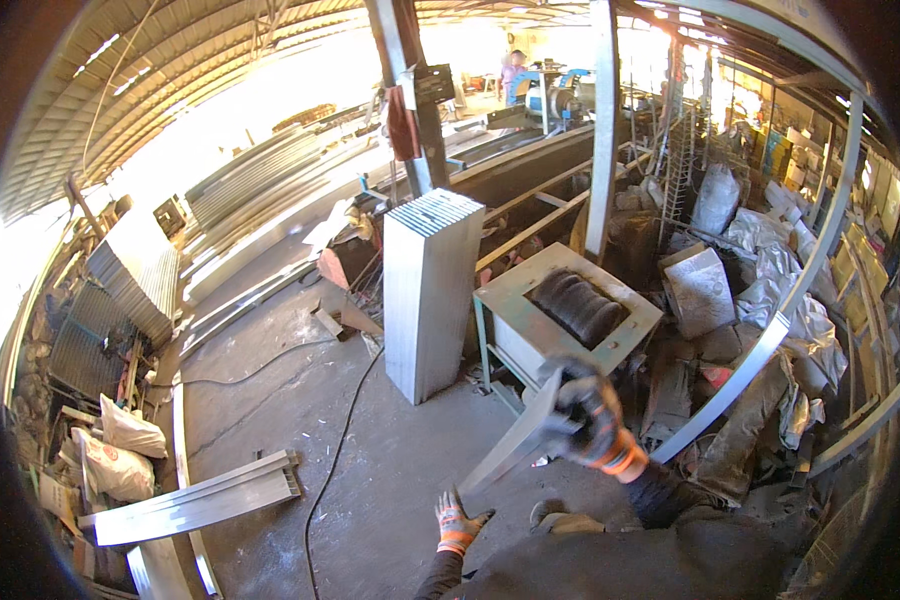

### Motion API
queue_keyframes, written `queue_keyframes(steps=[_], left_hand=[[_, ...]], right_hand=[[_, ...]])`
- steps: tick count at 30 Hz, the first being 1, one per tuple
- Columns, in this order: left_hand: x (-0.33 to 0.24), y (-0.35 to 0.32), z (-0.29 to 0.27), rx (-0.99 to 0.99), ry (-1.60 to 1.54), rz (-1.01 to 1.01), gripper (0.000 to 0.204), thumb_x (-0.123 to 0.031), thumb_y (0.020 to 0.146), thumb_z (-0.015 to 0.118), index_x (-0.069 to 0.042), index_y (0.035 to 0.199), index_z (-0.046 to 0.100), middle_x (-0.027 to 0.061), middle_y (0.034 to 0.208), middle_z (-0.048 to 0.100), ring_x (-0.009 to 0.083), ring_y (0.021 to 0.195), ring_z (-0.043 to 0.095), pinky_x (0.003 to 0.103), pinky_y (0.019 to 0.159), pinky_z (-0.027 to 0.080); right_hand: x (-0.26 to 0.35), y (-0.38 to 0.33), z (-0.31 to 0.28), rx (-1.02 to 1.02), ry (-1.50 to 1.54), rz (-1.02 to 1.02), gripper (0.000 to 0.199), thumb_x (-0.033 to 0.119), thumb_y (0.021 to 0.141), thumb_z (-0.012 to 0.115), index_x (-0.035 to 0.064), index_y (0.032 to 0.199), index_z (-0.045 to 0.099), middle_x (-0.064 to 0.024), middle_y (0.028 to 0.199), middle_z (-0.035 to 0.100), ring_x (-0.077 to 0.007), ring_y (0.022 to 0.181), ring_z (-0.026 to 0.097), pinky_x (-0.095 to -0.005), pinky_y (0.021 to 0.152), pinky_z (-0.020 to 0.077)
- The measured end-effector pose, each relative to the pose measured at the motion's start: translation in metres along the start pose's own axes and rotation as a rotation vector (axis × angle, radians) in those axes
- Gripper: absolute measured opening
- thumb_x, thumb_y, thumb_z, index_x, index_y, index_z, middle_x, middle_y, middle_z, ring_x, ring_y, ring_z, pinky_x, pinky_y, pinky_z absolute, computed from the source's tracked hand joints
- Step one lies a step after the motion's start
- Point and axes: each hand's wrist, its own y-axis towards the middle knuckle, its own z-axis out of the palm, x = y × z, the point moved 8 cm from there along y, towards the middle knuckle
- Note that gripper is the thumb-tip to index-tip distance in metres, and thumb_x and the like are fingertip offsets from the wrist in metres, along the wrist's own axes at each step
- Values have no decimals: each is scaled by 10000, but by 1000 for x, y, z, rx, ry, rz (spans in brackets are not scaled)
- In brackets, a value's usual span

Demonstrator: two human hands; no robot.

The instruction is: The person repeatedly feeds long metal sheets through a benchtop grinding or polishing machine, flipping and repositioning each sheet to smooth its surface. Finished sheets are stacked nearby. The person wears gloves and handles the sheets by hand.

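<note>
My right hand, in a dark glove with an orange cuff, is closed around the upper part of a grey metal bar and smeared by motion. The bar slants down to the left, its lower end close to my left hand. That hand wears a grey and orange glove, its thumb spread from the fingers; whether its fingertips touch the bar I cannot tell. Just beyond my right hand is a metal-framed machine with a dark, ridged brush-like roller in its top opening.
A tall stack of silvery metal lengths stands left of the machine. A black cable crosses the floor. Metal channels and white sacks lie at left. Crumpled sacks crowd the right. A person is far back.
</note>
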Motion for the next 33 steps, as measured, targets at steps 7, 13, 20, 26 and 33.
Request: queue_keyframes(steps=[7,13,20,26,33], left_hand=[[99,44,-166,-564,-148,83,910,-404,625,1105,-2,1309,659,172,1067,722,355,952,724,467,832,608],[53,124,-226,-174,2,-22,660,-364,770,1061,-37,1222,707,135,967,765,198,907,727,397,786,604],[11,283,-189,400,-835,-198,577,-447,1082,788,33,1397,727,76,1241,790,125,1107,691,311,974,559],[94,365,-131,537,-814,-203,546,-424,1105,755,-9,1454,691,87,1239,786,153,1102,698,354,945,577],[271,356,-160,911,-434,-303,598,-601,1096,675,-45,1272,810,107,1038,816,189,948,732,366,870,574]], right_hand=[[-141,48,-33,-419,600,468,743,354,1059,728,51,1682,458,-133,1522,662,-292,1358,671,-472,1187,527],[-338,18,20,-653,774,345,663,261,1197,525,140,1795,265,-126,1824,347,-292,1599,450,-495,1312,408],[-372,-148,424,-118,1361,1088,584,318,1037,843,95,1518,597,-106,1319,711,-218,1195,709,-372,992,610],[-419,-94,403,-336,782,1023,446,206,967,913,65,1337,709,-52,1205,777,-161,1113,720,-360,959,615],[-488,-130,334,-812,45,1403,462,175,943,910,-28,1327,754,-96,1206,814,-193,1073,748,-362,951,598]])
